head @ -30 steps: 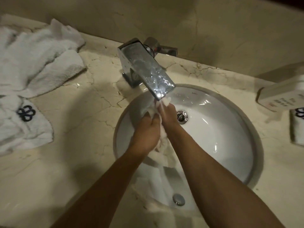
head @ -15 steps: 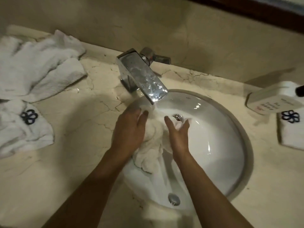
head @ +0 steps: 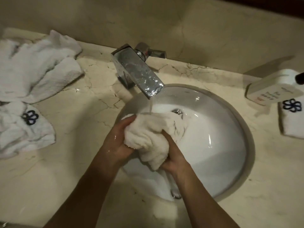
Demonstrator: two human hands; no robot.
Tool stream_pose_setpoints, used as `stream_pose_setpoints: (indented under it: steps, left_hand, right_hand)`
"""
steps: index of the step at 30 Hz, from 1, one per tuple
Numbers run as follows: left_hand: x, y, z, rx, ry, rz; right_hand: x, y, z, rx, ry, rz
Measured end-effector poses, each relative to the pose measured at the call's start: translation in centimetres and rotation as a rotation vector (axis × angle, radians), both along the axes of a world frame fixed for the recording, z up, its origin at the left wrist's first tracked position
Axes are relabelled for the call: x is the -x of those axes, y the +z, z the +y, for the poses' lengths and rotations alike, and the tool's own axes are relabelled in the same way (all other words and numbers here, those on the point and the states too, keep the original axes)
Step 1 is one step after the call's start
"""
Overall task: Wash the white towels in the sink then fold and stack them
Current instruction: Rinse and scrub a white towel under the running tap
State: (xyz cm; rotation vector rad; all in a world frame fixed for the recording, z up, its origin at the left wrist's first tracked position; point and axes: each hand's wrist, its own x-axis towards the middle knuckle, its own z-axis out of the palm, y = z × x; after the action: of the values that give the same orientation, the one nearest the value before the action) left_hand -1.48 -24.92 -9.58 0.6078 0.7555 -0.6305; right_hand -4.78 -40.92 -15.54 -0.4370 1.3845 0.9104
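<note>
I see a chrome faucet (head: 137, 72) running water at the back of the beige marble counter (head: 79, 122), and well to the faucet's right a white box (head: 273, 89) with small printed text lies flat.

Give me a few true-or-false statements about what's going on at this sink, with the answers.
1. Both hands, left and right, grip one towel. True.
2. The tap is off. False: water runs from it onto the towel.
3. Crumpled towels lie on the counter left of the sink. True.
4. The bottle lies inside the sink. False: it is on the counter to the right.
5. The towel is folded flat. False: it is bunched up.
</note>
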Motion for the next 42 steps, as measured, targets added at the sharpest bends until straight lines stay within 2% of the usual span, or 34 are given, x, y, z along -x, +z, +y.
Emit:
stream_pose_setpoints:
  steps: [2,5,6,7,10,12,15,17,20,21,22,24,25,27,29,31,33,34,35,37,38,39,40,41,42]
  left_hand:
    - [0.0,-0.4,0.3,0.075,0.126,0.019]
    - [0.1,-0.2,0.2,-0.077,0.062,-0.111]
    - [0.2,0.0,0.4,-0.149,0.034,-0.151]
    - [0.3,0.4,0.5,-0.203,0.008,-0.183]
    - [0.6,0.8,1.2,-0.291,-0.033,-0.271]
    - [0.2,0.4,1.0,-0.386,-0.072,-0.311]
    - [-0.9,-0.1,-1.8,-0.543,-0.157,-0.310]
    - [-1.4,-0.6,-3.4,-0.605,-0.217,-0.249]
    - [-1.8,-1.6,-3.2,-0.697,-0.241,-0.284]
    - [-2.1,-2.1,-2.6,-0.729,-0.223,-0.298]
    - [-2.3,-2.6,-1.9,-0.739,-0.207,-0.312]
    - [-2.7,-3.1,-1.0,-0.705,-0.205,-0.314]
    - [-3.0,-3.3,-1.0,-0.677,-0.221,-0.308]
    - [-3.4,-2.7,-2.0,-0.675,-0.293,-0.279]
    - [-3.9,-2.1,-3.3,-0.748,-0.352,-0.228]
    - [-4.0,-2.1,-3.7,-0.799,-0.317,-0.190]
    - [-4.1,-2.3,-3.2,-0.788,-0.277,-0.210]
    - [-4.2,-2.3,-2.8,-0.759,-0.270,-0.225]
    - [-4.3,-2.6,-2.3,-0.708,-0.254,-0.234]
    - [-4.5,-2.5,-1.5,-0.583,-0.174,-0.274]
    - [-4.6,-2.3,-1.3,-0.534,-0.143,-0.278]
    - [-4.6,-2.1,-1.2,-0.499,-0.138,-0.274]
    - [-4.6,-2.0,-1.2,-0.458,-0.141,-0.269]
    - [-4.4,-2.0,-1.2,-0.405,-0.145,-0.260]
    - [-4.2,-2.0,-1.0,-0.352,-0.152,-0.243]
  right_hand:
    - [-0.2,0.6,-1.7,-0.054,-0.103,-0.318]
    - [0.9,1.8,-4.5,-0.004,-0.293,-0.482]
    - [1.1,2.4,-5.5,0.100,-0.310,-0.473]
    - [0.7,2.7,-6.2,0.136,-0.372,-0.541]
    - [1.3,4.1,-8.0,0.342,-0.239,-0.653]
    - [1.1,4.8,-7.7,0.393,-0.231,-0.795]
    - [-0.5,5.5,-4.9,0.410,0.065,-1.049]
    - [-2.3,4.7,-2.9,0.383,0.287,-1.053]
    - [-4.7,3.8,-1.8,0.598,0.439,-1.081]
    - [-5.2,3.8,-2.1,0.586,0.391,-1.052]
    - [-5.3,3.8,-2.8,0.510,0.237,-1.019]
    - [-4.9,3.4,-4.4,0.197,-0.110,-0.905]
    - [-4.5,3.4,-4.8,0.084,-0.195,-0.839]
    - [-3.6,3.5,-4.5,-0.031,-0.129,-0.756]
    - [-2.9,3.1,-3.1,-0.055,-0.084,-0.654]
    - [-2.4,3.0,-1.3,0.003,-0.067,-0.529]
    - [-2.0,2.3,-0.6,0.045,-0.013,-0.486]
    - [-1.9,2.0,-0.7,0.110,0.075,-0.517]
    - [-1.8,1.7,-1.2,0.226,0.250,-0.607]
    - [-0.9,1.5,-2.5,0.456,0.886,-0.776]
    - [-0.7,1.7,-3.4,0.581,1.218,-0.771]
    - [-0.6,1.6,-4.4,0.684,1.438,-0.796]
    - [-0.7,1.6,-5.1,0.761,1.526,-0.858]
    - [-0.9,1.9,-5.7,0.813,1.458,-0.974]
    - [-1.1,2.2,-5.7,0.852,1.294,-1.070]
